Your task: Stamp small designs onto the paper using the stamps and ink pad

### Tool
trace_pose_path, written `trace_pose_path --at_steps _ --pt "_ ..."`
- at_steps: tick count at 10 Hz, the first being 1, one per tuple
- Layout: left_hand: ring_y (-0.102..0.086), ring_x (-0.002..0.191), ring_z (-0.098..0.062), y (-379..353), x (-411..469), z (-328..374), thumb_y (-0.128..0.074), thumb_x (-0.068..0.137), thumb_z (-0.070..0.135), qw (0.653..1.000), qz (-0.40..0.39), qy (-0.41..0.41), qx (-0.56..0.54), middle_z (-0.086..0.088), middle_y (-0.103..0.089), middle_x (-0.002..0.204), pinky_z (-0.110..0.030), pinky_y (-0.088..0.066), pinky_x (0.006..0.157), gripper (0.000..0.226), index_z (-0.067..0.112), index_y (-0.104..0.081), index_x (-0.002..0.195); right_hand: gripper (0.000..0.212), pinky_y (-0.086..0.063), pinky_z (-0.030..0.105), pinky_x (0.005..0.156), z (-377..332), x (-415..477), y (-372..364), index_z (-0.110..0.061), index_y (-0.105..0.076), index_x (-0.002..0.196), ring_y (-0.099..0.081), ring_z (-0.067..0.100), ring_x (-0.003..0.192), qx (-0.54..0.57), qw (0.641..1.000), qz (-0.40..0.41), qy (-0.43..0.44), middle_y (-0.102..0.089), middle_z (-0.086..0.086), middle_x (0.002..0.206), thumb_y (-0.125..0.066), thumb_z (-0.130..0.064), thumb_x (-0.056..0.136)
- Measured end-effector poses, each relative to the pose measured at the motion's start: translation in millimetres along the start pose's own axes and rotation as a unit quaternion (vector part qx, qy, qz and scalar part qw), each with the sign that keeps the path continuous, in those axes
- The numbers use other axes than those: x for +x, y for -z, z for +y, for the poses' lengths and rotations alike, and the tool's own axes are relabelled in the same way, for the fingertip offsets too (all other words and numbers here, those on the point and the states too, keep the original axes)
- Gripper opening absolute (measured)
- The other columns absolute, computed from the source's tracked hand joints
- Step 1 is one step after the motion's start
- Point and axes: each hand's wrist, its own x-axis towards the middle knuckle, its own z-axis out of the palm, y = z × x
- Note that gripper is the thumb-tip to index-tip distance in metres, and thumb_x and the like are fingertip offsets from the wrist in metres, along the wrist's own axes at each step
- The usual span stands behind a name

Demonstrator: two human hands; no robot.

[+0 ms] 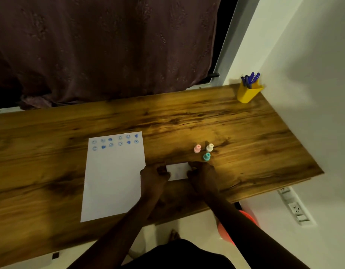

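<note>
We have both hands on the small white ink pad (178,171), which lies flat on the wooden desk (245,136): our left hand (154,174) grips its left end with the fingers curled over the edge, and our right hand (201,172) clasps its right end the same way, so the case sits squarely between the two grasps. Whether its lid is up or down we cannot tell, since the light is dim and the fingers cover the edges. Just beyond our right hand, near its knuckles, stand the three little stamps, upright and close together: the teal stamp (206,157) nearest the grip, the pink stamp (197,148) and the white stamp (209,147) a little farther off. Right beside our left hand, and partly under its wrist, lies the paper (113,181), its far end carrying two rows of blue prints (115,142), well away from the grip. Far off past our right hand, in the desk's corner by the wall, stands a yellow cup (247,93) of blue pens.
</note>
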Motion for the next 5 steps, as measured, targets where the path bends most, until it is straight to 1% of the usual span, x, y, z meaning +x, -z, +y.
trace_pose_path --at_steps 1,2,3,4,5 --pt "-0.074 0.1 -0.023 -1.3 -0.7 -1.2 -0.084 0.084 0.014 1.0 -0.009 0.007 -0.016 -0.006 -0.079 0.109 -0.033 -0.052 0.1 0.021 0.012 -0.077 0.104 0.037 -0.051 0.035 0.103 5.3 -0.8 -4.0 -0.016 -0.064 0.132 -0.062 0.022 0.123 0.002 1.0 0.005 0.012 -0.066 0.002 0.135 -0.065 -0.023 0.096" --pt "-0.074 0.103 -0.024 0.7 -2.8 2.6 -0.082 0.085 0.013 1.0 -0.02 0.008 -0.02 -0.006 -0.079 0.111 -0.039 -0.053 0.105 0.023 0.013 -0.076 0.107 0.035 -0.052 0.038 0.103 5.8 -2.2 -4.2 -0.019 -0.064 0.13 -0.063 0.022 0.122 0.003 1.0 0.009 0.014 -0.067 0.0 0.132 -0.065 -0.027 0.096" --pt "-0.073 0.106 -0.025 9.0 2.3 5.8 -0.084 0.082 0.014 1.0 -0.014 -0.004 -0.025 -0.006 -0.078 0.113 -0.038 -0.054 0.105 0.034 0.014 -0.075 0.115 0.037 -0.056 0.037 0.095 5.3 -0.5 -1.9 -0.024 -0.064 0.129 -0.068 0.022 0.114 -0.024 0.999 0.009 0.019 -0.071 -0.001 0.125 -0.067 -0.031 0.093" --pt "-0.071 0.105 -0.021 33.6 9.0 13.3 -0.084 0.084 0.019 0.998 0.016 -0.045 -0.037 -0.007 -0.076 0.117 -0.041 -0.056 0.103 0.05 0.012 -0.068 0.131 0.037 -0.055 0.033 0.084 -6.0 -0.4 3.7 -0.024 -0.067 0.124 -0.071 0.025 0.104 -0.063 0.994 0.059 0.06 -0.074 0.001 0.114 -0.071 -0.031 0.088" --pt "-0.071 0.107 -0.021 62.7 21.1 26.3 -0.081 0.088 0.027 0.99 0.072 -0.109 -0.053 -0.007 -0.071 0.128 -0.045 -0.063 0.092 0.055 0.016 -0.063 0.138 0.027 -0.056 0.032 0.081 -34.4 9.5 9.6 -0.021 -0.072 0.115 -0.073 0.026 0.098 -0.056 0.977 0.102 0.177 -0.077 0.003 0.108 -0.071 -0.028 0.09"
